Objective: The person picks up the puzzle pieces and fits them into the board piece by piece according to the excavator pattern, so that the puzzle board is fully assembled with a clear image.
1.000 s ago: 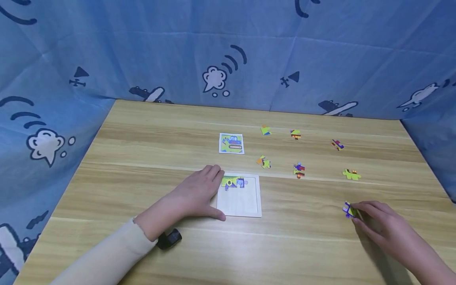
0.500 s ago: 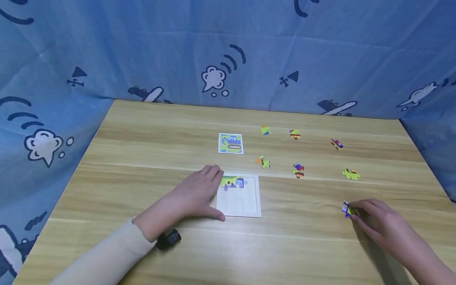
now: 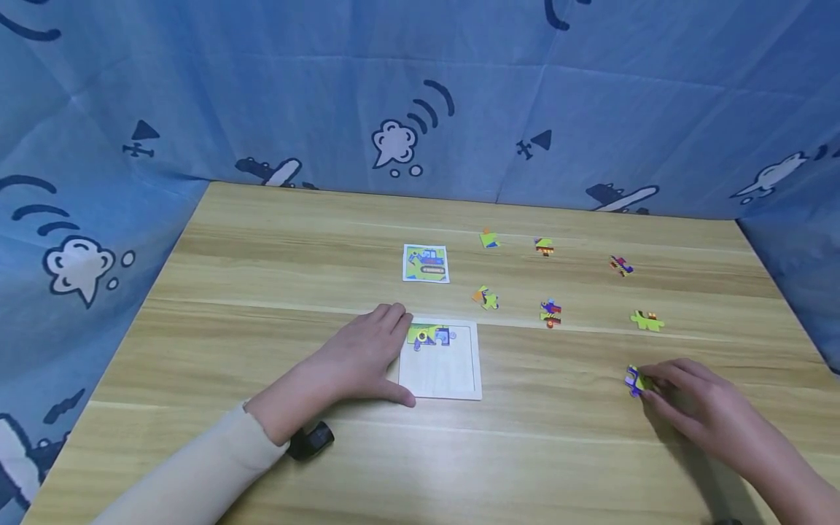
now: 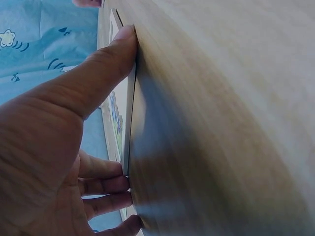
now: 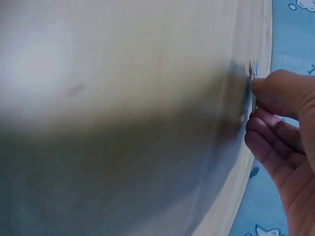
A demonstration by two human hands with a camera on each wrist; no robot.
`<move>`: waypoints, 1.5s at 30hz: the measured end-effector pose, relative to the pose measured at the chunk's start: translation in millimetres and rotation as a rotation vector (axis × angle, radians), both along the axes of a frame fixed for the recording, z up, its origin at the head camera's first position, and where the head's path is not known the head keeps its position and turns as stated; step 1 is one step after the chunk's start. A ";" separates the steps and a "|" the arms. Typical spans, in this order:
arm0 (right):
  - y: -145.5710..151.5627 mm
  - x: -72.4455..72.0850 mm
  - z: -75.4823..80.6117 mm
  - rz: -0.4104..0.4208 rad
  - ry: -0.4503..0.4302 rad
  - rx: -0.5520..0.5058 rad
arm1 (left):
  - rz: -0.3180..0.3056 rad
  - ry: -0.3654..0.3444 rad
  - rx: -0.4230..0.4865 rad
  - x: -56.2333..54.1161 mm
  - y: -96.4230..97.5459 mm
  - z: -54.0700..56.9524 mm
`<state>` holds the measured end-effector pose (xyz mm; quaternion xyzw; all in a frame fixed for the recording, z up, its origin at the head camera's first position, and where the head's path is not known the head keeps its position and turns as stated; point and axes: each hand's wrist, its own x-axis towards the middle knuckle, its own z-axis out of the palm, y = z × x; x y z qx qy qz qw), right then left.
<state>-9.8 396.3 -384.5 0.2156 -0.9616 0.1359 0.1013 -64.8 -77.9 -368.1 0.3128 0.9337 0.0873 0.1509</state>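
My left hand (image 3: 367, 357) holds the left side of a white puzzle board (image 3: 440, 375), thumb at the near corner and fingers at the far one. In the left wrist view the thumb and fingers (image 4: 104, 185) span the board's edge. Joined green and blue jigsaw pieces (image 3: 429, 335) lie in its upper left. Off to the right, my right hand (image 3: 695, 401) pinches a blue and green jigsaw piece (image 3: 633, 382) between thumb and fingers, close over the table. The right wrist view shows that piece edge-on, mostly hidden by the fingertips.
A small picture card (image 3: 426, 263) of an excavator lies beyond the board. Several loose jigsaw pieces are spread to the right, among them a green one (image 3: 647, 321) and a red and blue one (image 3: 550, 313). A blue printed curtain (image 3: 328, 109) borders the wooden table (image 3: 295, 240).
My right hand has shifted slightly left with the pinched jigsaw piece, and the piece has turned a little. The left hand and the board stay in place.
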 end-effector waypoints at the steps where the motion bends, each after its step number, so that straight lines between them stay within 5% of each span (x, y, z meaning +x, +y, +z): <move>1: -2.4 -1.6 1.7 -0.008 -0.019 0.008 | 0.001 -0.001 0.000 0.1 0.0 0.1; 6: -19.9 -11.6 9.0 0.008 -0.036 0.039 | 0.001 -0.004 0.002 0.6 0.0 -0.3; 16: -72.1 -35.8 18.1 0.196 0.045 0.017 | 0.000 0.003 0.005 0.8 -0.3 0.4; 38: -158.7 -64.8 25.6 0.298 -0.175 0.006 | -0.004 0.012 -0.002 0.2 0.4 1.1; 45: -178.5 -68.1 23.6 0.344 -0.179 -0.001 | -0.009 0.012 -0.002 0.2 0.0 1.3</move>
